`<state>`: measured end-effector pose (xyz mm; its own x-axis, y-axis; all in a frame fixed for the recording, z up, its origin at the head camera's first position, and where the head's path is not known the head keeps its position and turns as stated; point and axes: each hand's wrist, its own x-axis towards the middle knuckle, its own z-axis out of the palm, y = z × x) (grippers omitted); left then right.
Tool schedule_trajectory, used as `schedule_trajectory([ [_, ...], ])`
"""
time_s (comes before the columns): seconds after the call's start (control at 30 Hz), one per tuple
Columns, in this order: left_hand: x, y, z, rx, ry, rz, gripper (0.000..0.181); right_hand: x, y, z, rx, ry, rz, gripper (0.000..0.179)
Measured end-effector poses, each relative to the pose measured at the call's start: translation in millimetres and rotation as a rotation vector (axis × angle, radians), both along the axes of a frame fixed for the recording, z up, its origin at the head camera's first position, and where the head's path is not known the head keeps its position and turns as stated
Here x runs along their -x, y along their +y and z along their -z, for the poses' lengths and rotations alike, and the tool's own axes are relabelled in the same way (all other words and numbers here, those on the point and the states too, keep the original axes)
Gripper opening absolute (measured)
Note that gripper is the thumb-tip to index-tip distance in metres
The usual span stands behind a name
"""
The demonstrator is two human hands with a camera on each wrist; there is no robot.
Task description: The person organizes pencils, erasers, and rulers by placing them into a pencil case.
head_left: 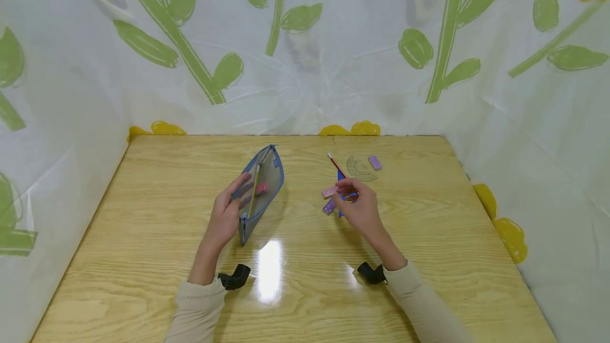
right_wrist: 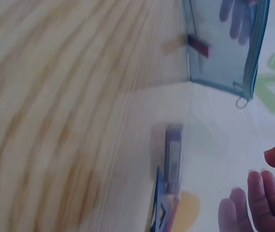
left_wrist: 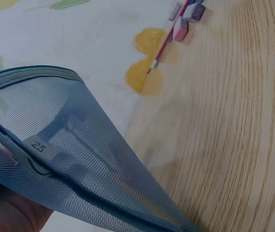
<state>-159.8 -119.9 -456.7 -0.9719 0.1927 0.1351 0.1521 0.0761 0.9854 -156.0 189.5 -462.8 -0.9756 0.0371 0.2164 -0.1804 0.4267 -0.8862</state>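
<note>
left hand (head_left: pixel 227 215) grips the mesh pouch (head_left: pixel 261 189) upright, fingers curled on it; right hand (head_left: pixel 359 206), fingers loosely apart, hovers over pink eraser (head_left: pixel 329 191) and red pencil (head_left: pixel 337 165).

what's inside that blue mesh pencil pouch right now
Through the mesh of the pouch, held by the left hand, a yellow pencil and a pink eraser show. Anything behind the hand's fingers is hidden.
</note>
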Motion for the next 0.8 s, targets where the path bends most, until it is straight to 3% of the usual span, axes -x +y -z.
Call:
schedule_trajectory([
  [0.33, -0.7, -2.9, -1.1, -0.006, 0.007, -0.011, 0.06, 6.6, 16.1, 5.4, -0.061, -0.016, -0.002, 0.025],
  [0.8, -3.2, -5.5, -0.1, -0.001, -0.01, -0.002, 0.061, 13.2, 16.7, 5.7, -0.319, -0.232, -0.059, 0.042],
])
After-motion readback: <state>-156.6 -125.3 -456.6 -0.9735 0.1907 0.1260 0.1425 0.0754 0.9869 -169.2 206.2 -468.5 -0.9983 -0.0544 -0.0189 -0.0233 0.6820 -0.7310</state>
